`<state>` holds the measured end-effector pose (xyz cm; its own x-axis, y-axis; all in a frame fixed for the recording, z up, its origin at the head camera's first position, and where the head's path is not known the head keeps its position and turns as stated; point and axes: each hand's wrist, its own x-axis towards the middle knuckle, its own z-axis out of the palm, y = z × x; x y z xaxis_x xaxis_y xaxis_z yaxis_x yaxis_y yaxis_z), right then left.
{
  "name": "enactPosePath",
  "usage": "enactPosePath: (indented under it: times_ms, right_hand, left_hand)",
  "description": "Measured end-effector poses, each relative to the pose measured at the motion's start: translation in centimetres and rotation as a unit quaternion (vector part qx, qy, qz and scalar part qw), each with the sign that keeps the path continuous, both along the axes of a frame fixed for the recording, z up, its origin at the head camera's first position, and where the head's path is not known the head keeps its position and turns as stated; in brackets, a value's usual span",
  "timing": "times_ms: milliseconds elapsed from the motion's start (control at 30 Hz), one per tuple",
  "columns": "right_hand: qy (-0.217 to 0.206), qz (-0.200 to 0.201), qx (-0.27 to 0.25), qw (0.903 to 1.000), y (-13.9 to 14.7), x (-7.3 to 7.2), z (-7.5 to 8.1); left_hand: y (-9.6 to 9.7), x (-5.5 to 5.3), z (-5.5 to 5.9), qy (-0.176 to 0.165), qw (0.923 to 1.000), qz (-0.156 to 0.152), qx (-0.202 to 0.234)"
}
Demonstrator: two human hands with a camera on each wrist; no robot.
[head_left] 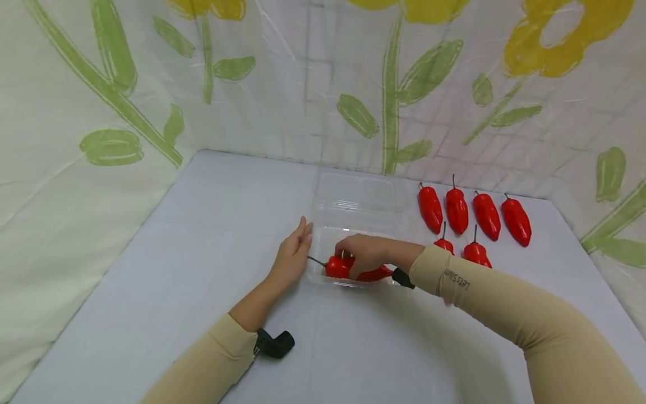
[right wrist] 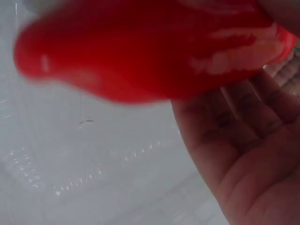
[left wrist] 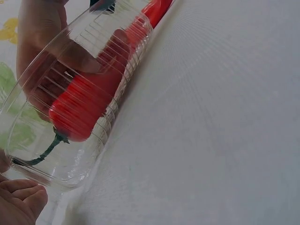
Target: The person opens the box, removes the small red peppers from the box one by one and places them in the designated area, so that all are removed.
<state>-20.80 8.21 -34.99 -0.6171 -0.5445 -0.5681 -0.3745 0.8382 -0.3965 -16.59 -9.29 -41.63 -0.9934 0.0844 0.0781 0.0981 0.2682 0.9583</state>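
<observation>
A clear plastic clamshell container (head_left: 323, 235) lies with its lid (head_left: 358, 188) folded back. My right hand (head_left: 370, 252) reaches down into its base and grips a red pepper (head_left: 337, 267), thumb on one side and fingers on the other. The pepper lies lengthwise along the near wall, its green stem (left wrist: 44, 152) pointing left and its tip to the right. Through the clear wall the left wrist view shows the fingers around the pepper (left wrist: 79, 110). My left hand (head_left: 290, 258) holds the container's left edge, with fingertips (left wrist: 30, 194) at the rim's corner.
Right of the container, several red peppers (head_left: 456, 210) stand in a row, stems away from me. Two more peppers (head_left: 476, 255) are partly hidden behind my right forearm. A flower-printed sheet (head_left: 282, 101) rises behind the white table (head_left: 212, 224).
</observation>
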Motion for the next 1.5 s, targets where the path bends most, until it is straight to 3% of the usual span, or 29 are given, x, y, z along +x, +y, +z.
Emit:
enactPosePath:
  times_ms: [500, 1000, 1200, 1500]
  right_hand:
    - [0.015, 0.037, -0.03, 0.9987, 1.6, -0.3, 2.0]
    - [0.027, -0.019, -0.081, 0.9962, 4.9, -0.1, 2.9]
    - [0.039, -0.055, -0.1, 0.9927, 6.4, 0.0, 3.0]
    - [0.052, -0.118, -0.114, 0.9851, 9.1, 0.3, 3.4]
  left_hand:
    - [0.1, 0.4, 0.5, 0.0, 0.9999, 0.011, -0.009]
    - [0.0, 0.1, -0.1, 0.01, 0.9999, 0.008, -0.007]
    - [-0.1, 0.0, -0.4, 0.018, 0.9998, 0.003, -0.007]
    - [-0.2, -0.1, -0.5, 0.002, 1.0, -0.009, 0.001]
